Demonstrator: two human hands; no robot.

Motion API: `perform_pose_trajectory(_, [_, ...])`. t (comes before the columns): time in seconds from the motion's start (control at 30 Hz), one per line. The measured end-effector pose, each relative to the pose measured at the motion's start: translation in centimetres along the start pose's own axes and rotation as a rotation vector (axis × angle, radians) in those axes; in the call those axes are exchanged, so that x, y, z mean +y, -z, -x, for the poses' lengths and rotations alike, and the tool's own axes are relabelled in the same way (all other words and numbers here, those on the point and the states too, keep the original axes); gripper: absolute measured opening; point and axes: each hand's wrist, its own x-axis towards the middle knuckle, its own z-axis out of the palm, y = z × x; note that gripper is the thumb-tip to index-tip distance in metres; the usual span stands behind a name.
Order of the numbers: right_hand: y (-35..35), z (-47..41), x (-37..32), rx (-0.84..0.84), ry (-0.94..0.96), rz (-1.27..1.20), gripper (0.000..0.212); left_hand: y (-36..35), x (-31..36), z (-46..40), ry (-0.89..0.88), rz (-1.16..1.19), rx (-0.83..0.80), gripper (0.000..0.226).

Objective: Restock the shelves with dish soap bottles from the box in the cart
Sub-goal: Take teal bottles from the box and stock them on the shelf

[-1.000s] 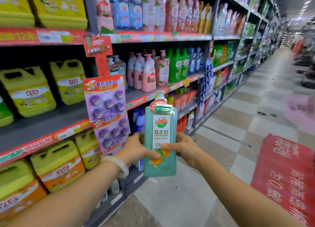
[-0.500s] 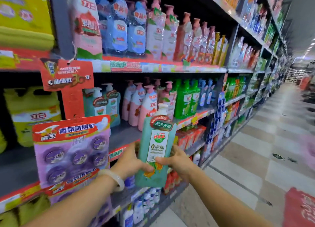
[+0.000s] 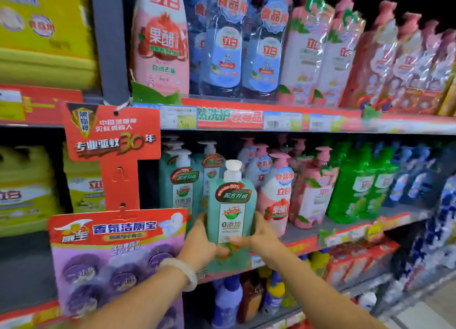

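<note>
Gripping the teal dish soap bottle (image 3: 230,215) upright, the left hand (image 3: 201,248) and right hand (image 3: 260,239) clamp fingers round its sides, just before the middle shelf (image 3: 345,230); matching teal bottles (image 3: 182,183) stand behind; placing remains, I judge.

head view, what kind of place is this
Most likely a supermarket's cleaning-products aisle. Tiered shelves carry price tags and red promo strips, rows of pump bottles face outward, and a card hangs from the upright. Both hands hold a teal bottle at the middle shelf.
</note>
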Motion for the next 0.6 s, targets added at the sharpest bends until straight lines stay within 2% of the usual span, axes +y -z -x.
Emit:
perform_pose_trajectory(0.23, [1.6, -7.4, 1.6, -0.158, -0.005, 0.026, 0.091, -1.6, -1.6, -5.0, 0.076, -0.023, 0.129, 0.082])
perform_pose_trajectory(0.37, [2.2, -10.0, 2.5, -0.204, 0.001, 0.01, 0.07, -2.7, -1.2, -6.5, 0.088, -0.08, 0.224, 0.075])
perform_pose_trajectory(0.47, [2.2, -11.5, 3.4, -0.224, 0.009, -0.009, 0.064, -3.2, -1.1, -7.3, 0.103, -0.156, 0.259, 0.07])
perform_pose_trajectory(0.6, [1.6, -12.8, 3.9, -0.213, 0.045, -0.034, 0.081, -3.9, -1.6, -7.6, 0.137, -0.307, 0.41, 0.054])
